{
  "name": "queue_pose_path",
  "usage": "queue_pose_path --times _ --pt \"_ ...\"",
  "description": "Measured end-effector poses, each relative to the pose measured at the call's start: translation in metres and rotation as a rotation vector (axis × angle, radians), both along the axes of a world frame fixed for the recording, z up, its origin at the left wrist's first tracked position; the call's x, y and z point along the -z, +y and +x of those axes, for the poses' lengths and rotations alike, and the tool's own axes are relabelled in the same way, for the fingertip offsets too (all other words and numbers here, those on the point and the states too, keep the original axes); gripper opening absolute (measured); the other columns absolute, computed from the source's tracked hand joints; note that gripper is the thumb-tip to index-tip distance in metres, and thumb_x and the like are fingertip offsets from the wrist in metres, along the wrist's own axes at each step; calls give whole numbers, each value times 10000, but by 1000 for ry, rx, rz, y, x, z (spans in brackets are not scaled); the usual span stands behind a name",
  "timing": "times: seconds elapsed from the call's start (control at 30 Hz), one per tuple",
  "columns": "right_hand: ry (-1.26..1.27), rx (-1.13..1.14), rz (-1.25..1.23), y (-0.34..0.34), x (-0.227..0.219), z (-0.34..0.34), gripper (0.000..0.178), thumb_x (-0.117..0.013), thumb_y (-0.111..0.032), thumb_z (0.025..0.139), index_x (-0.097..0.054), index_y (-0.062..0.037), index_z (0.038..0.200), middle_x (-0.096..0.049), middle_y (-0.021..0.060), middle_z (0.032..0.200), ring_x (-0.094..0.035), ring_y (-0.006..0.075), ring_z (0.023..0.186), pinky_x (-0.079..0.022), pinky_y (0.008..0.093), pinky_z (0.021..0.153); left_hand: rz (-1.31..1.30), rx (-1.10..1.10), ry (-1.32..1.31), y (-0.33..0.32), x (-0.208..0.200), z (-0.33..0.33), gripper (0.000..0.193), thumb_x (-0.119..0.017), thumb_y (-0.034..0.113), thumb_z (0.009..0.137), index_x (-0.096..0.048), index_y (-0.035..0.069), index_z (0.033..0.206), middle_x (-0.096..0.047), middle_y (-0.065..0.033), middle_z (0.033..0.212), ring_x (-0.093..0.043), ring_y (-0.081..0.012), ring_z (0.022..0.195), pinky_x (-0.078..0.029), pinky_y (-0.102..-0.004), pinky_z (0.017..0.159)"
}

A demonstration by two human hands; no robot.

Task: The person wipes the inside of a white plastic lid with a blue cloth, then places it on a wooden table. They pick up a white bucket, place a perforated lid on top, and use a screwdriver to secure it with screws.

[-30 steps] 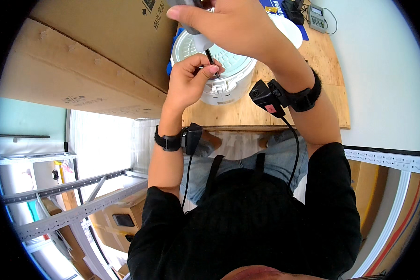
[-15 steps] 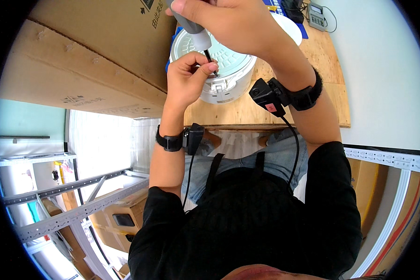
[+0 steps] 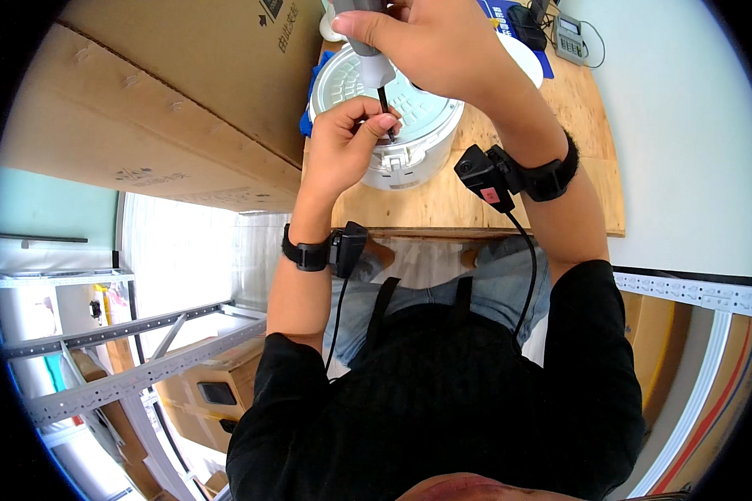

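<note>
My right hand (image 3: 430, 46) is wrapped round a grey electric screwdriver (image 3: 378, 72) with a white collar, held nearly upright. Its long black bit (image 3: 383, 102) points down to the near rim of a round white appliance (image 3: 414, 169), which looks like a rice cooker and has a pale green top face. At the bit's lower end, thumb and fingers of my left hand (image 3: 344, 149) pinch the bit just above the rim. Whether a screw is under the tip is hidden by those fingers. A white latch (image 3: 398, 159) juts from the rim just below the tip.
The appliance stands on a wooden table (image 3: 551, 196). A large cardboard box (image 3: 184, 108) rises close along the left. Behind my right arm lie a white round piece (image 3: 522, 57) and a grey keypad device (image 3: 569, 40) with a cable. Metal shelving (image 3: 142, 376) stands lower left.
The screwdriver has shifted slightly right and now stands more upright. My left hand has moved a little right with the bit, still pinching it. The appliance sits slightly lower in the picture.
</note>
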State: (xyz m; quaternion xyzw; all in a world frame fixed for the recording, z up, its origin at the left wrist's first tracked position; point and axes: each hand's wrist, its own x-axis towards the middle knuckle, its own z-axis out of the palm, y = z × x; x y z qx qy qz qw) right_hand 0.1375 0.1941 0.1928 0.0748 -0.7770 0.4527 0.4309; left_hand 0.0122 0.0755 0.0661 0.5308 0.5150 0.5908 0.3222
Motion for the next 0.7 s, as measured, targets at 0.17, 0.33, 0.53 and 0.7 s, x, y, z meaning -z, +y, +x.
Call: queue_pose_path --times 0.17,0.33,0.53,0.7 --pt "-56 78 -23 -17 -7 10 569 -645 25 843 -444 -73 1366 -566 124 1179 -564 186 942 -478 311 824 26 -44 4 -2 0 3 135 -650 100 923 -660 -26 876 -680 -26 784 -574 -67 727 -467 -220 664" --pt "-207 -130 -293 -9 -23 19 603 -662 58 832 -445 -86 1376 -570 66 1112 -566 148 930 -496 272 806 -7 -11 91 -1 -1 2 174 -671 127 919 -656 -27 999 -665 -28 843 -589 -82 774 -476 -227 712" --pt "201 7 -259 11 -32 27 637 -667 67 837 -411 -71 1404 -581 94 1072 -585 164 944 -522 296 842 64 -150 201 -1 -13 17 249 -670 83 894 -636 9 1129 -662 -49 899 -619 -119 849 -500 -255 763" --pt "190 255 -291 31 -10 76 647 -669 99 816 -408 -24 1395 -593 132 1097 -588 176 983 -530 297 854 382 -429 537 -21 -13 46 233 -678 -2 824 -648 35 1052 -668 -75 889 -631 -163 757 -510 -271 687"
